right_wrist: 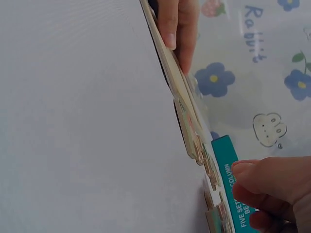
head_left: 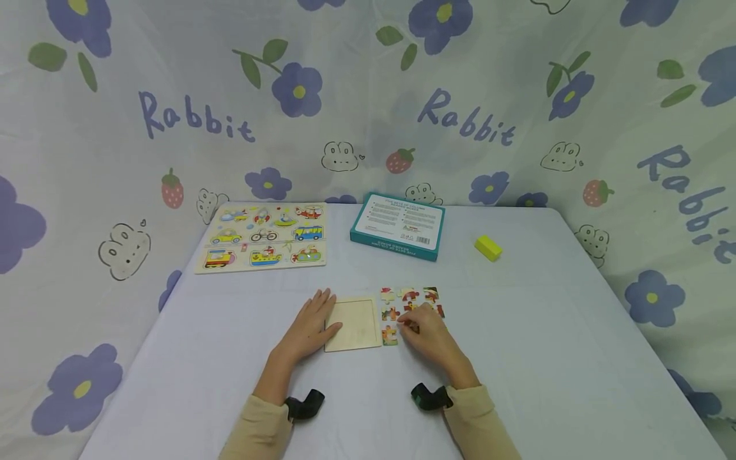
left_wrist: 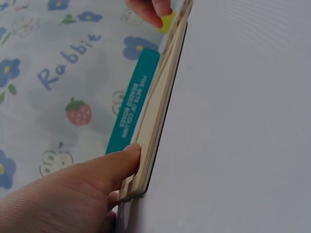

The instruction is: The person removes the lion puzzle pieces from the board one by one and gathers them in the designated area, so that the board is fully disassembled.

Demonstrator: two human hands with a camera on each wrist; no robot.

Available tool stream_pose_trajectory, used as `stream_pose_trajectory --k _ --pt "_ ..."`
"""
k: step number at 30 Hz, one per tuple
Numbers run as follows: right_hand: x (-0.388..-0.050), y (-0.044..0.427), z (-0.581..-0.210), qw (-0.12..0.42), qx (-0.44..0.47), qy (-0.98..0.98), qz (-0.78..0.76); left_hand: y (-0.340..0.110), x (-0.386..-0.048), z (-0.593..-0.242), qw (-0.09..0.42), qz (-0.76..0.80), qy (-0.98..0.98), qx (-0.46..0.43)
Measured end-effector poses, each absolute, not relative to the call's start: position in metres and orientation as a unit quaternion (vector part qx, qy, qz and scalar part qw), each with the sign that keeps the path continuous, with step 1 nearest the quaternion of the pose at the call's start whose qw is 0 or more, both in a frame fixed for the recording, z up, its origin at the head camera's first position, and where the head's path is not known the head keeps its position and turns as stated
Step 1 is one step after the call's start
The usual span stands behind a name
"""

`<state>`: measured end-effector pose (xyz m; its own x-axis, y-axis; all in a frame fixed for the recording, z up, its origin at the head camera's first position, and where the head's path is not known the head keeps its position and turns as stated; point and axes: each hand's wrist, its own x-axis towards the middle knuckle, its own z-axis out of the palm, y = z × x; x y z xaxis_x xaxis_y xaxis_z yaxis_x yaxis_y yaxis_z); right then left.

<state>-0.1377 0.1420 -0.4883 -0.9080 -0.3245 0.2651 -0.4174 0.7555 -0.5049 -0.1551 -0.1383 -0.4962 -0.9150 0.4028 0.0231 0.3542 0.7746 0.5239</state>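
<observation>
A shallow square wooden puzzle tray (head_left: pixel 353 324) lies on the table in front of the person. The left hand (head_left: pixel 308 326) rests at its left side, fingers straight along the edge and thumb on top. In the left wrist view the thumb (left_wrist: pixel 127 158) presses the tray's near corner. Right of the tray lie several loose jigsaw pieces (head_left: pixel 390 335) with a colourful print. Above them hovers the right hand (head_left: pixel 428 335), fingers loosely bent and hiding some pieces. In the right wrist view nothing shows between its thumb (right_wrist: pixel 245 169) and forefinger.
Back left lies a wooden peg board (head_left: pixel 261 237) with vehicle pictures. A teal and white box (head_left: pixel 398 225) lies behind the jigsaw pieces, and a yellow block (head_left: pixel 488 248) sits to its right. A printed curtain (head_left: pixel 368 96) hangs behind the white-covered table (head_left: pixel 575 358).
</observation>
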Motion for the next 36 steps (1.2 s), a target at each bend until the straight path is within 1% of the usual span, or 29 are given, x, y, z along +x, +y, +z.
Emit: stream_pose_trajectory --k 8,16,20,27,36 --pt "-0.138 0.144 -0.485 0.120 0.201 -0.918 0.319 -0.137 -0.156 -0.496 0.045 0.265 0.943 0.198" --pt "-0.141 0.148 -0.490 0.182 0.222 -0.905 0.314 -0.138 -0.155 -0.496 0.047 0.267 0.942 0.198" --pt "-0.142 0.149 -0.491 0.203 0.227 -0.898 0.318 -0.139 -0.156 -0.496 0.044 0.263 0.942 0.201" --pt "-0.143 0.151 -0.494 0.215 0.234 -0.890 0.326 -0.141 -0.157 -0.499 0.032 0.264 0.941 0.208" --pt "-0.144 0.153 -0.496 0.216 0.233 -0.892 0.322 -0.141 -0.158 -0.498 0.035 0.275 0.937 0.212"
